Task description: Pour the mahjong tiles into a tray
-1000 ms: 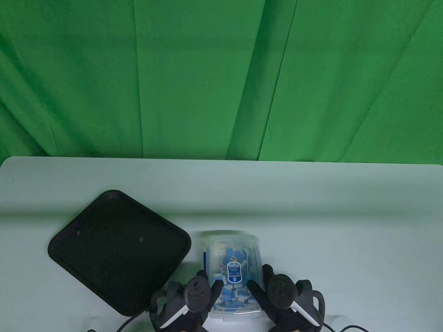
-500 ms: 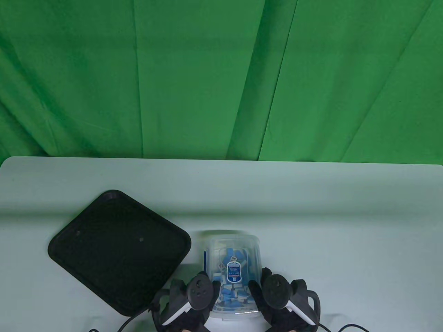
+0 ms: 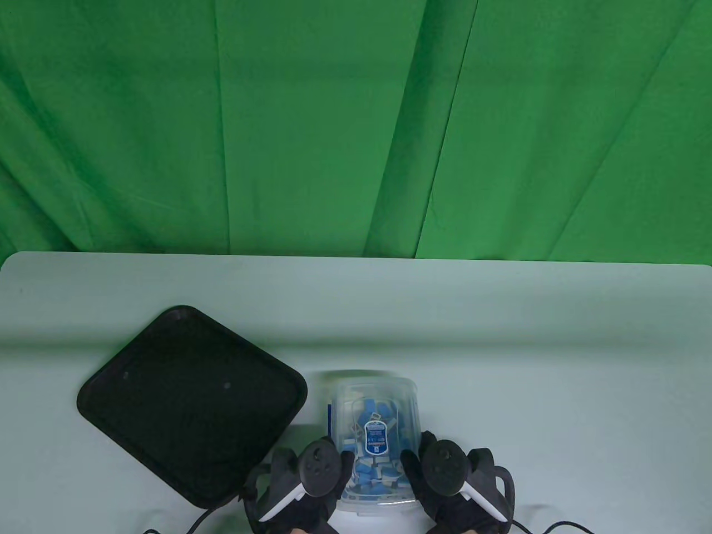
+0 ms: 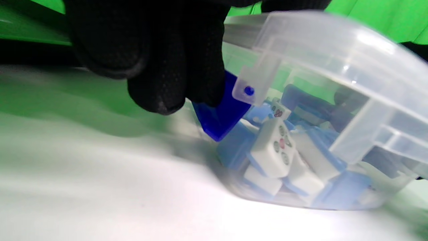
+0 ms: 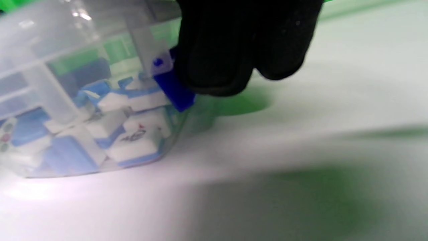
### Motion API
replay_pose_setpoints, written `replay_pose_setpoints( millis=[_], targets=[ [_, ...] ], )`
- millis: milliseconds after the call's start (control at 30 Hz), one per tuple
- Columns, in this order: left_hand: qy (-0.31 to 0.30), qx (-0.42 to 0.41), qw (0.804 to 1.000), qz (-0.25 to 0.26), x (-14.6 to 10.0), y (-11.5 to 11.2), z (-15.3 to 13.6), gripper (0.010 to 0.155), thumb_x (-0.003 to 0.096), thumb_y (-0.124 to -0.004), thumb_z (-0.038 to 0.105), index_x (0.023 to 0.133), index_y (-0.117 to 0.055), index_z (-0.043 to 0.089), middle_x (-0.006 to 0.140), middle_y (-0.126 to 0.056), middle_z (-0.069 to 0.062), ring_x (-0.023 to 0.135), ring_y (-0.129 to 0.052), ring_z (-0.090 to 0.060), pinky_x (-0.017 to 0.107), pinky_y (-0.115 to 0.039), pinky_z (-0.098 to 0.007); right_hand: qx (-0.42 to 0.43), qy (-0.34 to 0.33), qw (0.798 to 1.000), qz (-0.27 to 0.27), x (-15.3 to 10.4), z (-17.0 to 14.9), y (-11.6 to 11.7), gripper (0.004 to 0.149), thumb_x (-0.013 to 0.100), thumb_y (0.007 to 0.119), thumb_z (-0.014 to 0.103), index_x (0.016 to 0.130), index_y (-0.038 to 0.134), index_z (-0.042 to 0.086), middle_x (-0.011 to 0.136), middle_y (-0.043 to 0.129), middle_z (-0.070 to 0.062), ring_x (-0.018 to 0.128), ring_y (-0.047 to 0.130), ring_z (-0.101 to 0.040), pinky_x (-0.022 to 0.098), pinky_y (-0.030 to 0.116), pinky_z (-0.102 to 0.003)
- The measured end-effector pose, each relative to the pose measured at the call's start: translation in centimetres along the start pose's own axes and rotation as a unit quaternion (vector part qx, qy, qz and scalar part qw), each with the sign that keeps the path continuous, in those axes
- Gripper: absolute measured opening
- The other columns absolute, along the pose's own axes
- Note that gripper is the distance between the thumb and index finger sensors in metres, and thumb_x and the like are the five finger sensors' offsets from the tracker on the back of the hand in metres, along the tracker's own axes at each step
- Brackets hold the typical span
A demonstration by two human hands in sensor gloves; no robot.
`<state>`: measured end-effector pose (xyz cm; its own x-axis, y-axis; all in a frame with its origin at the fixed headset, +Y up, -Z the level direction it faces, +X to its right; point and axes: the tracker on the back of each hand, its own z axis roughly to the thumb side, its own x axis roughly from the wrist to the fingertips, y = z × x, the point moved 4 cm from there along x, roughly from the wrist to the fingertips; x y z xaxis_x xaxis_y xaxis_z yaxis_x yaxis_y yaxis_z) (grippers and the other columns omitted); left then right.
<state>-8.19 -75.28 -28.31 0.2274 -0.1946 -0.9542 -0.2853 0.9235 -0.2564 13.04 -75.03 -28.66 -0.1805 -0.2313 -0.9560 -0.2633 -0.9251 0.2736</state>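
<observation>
Hiding the box's (image 3: pixel 371 439) sides, both hands (image 3: pixel 311 473) blur close-up.

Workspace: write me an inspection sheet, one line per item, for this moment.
Surface: pale table, bare on its right half.
Job's things: black tray lies empty at the left; clear tub with its lid on stands beside it, apart from it, holding blue-and-white mahjong tiles.
Clutter: nothing seen.
Grippers: left hand and right hand flank the tub; left fingers sit on the blue latch on their side, right fingers on the blue latch on theirs.
Cables: black leads trail off the near edge from both gloves.
Surroundings: green backdrop cloth behind the table.
</observation>
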Motion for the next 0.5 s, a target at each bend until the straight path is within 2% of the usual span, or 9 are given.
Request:
replay_pose_setpoints(
  millis=[500],
  targets=[
    [0.002, -0.001, 1.000, 0.001, 0.00, 0.07, -0.10, 0.070, 0.0650, -0.053, 0.047, 0.101, -0.068, -0.011, 0.069, -0.103, -0.010, 0.055, -0.104, -0.032, 0.038, -0.085, -0.043, 0.003, 0.000, 1.000, 0.000, 0.06, -0.05, -0.04, 0.073, 0.069, 0.046, 0.049, 0.112, 0.047, -0.010, 0.079, 0.089, -0.013, 0.055, 0.096, -0.022, 0.062, 0.078, -0.050]
  ],
)
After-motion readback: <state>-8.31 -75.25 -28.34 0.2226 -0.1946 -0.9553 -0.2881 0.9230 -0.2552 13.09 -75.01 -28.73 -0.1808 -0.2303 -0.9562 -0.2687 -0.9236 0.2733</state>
